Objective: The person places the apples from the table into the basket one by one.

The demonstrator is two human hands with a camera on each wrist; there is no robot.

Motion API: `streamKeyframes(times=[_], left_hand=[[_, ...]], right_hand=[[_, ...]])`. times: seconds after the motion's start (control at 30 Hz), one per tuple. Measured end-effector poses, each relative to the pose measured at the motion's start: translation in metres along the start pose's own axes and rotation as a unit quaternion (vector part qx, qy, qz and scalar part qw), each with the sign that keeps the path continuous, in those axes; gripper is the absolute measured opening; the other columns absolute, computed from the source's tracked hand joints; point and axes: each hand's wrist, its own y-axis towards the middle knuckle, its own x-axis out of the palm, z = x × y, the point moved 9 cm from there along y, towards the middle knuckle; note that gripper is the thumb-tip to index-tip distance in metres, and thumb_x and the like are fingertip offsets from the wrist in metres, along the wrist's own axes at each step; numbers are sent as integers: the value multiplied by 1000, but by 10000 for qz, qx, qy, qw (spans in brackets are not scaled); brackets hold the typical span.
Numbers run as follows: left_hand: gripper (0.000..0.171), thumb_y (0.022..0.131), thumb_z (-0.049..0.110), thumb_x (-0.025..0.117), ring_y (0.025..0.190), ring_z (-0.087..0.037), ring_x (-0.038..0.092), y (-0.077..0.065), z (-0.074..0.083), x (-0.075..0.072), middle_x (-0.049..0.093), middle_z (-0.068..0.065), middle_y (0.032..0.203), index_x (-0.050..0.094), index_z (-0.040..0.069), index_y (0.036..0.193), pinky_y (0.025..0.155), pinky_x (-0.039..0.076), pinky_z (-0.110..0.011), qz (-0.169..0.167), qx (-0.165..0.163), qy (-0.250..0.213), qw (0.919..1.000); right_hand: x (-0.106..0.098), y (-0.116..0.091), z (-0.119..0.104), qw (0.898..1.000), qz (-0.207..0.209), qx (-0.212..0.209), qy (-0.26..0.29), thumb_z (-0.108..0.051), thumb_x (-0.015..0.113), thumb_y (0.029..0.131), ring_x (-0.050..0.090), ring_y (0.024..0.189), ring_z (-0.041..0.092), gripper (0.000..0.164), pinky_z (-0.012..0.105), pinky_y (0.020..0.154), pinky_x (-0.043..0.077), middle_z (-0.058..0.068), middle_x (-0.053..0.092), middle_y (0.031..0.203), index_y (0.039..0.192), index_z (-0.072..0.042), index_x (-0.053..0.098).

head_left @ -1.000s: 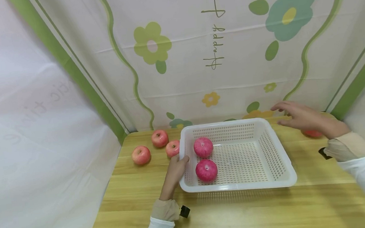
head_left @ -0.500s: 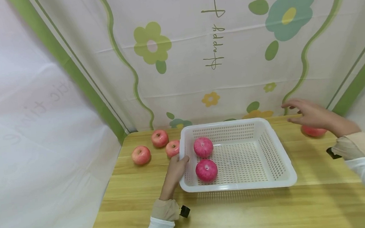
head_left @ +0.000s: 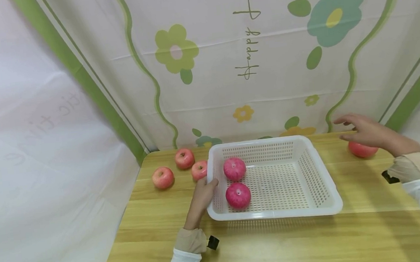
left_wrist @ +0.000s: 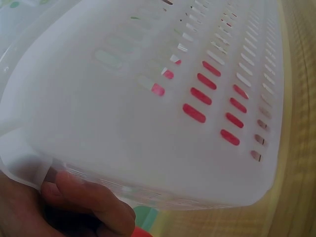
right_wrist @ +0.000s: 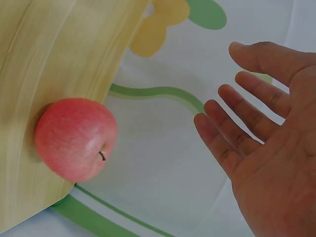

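A white perforated plastic basket [head_left: 275, 214] stands mid-table with two dark pink, pumpkin-shaped fruits [head_left: 238, 195] inside at its left end. My left hand [head_left: 202, 196] grips the basket's left rim; in the left wrist view its curled fingers [left_wrist: 94, 197] lie under that rim. Above the table at the back right, my right hand [head_left: 369, 132] holds nothing, its fingers spread and slightly bent. Below it rests a red apple [head_left: 362, 150], partly covered by the hand in the head view. The right wrist view shows this apple [right_wrist: 76, 139] apart from the fingers.
Left of the basket, three more apples [head_left: 163, 178] lie on the wooden table [head_left: 282, 250], one right beside the basket's rim. A white curtain [head_left: 213, 88] with printed flowers hangs along the table's back edge.
My right hand has moved to the right, away from the basket and over toward the apple on that side. The left hand keeps its hold on the basket, which has stayed in place.
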Motion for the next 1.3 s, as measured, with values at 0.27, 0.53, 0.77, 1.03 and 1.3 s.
streamKeyframes(times=[0.27,0.53,0.77,1.03,1.3], left_hand=[[47,101,21,54,101,-37,75,1,0,0,70,-31,121,60,-9,138,78,66,-44,69,53,55,9999],[47,100,21,55,99,-34,75,2,1,-1,70,-30,122,62,-8,137,79,66,-44,153,51,216,9996],[49,101,21,55,102,-37,75,1,2,0,70,-30,124,60,-8,140,79,66,-45,79,20,170,9998],[49,102,24,56,102,-33,75,0,1,-2,70,-29,126,60,-6,141,81,65,-45,112,-44,234,9997],[49,101,23,56,103,-34,74,0,2,-2,70,-28,125,60,-6,141,82,65,-45,122,-38,257,9996]], right_hand=[[3,-3,20,9999,31,117,48,-2,74,92,60,115,57,46,71,92,52,37,60,134,133,13,59],[5,-8,35,9997,44,224,-88,-1,76,89,57,114,61,48,73,92,48,42,59,131,130,16,59],[6,-15,43,9994,271,89,-195,4,76,83,58,114,61,42,69,91,47,42,65,121,120,18,63],[15,-21,64,9991,110,364,-174,2,71,85,54,117,63,41,73,94,44,43,63,122,122,19,62],[21,-29,76,9974,-134,675,-233,-1,73,89,48,120,65,46,77,96,41,47,55,130,128,18,58]])
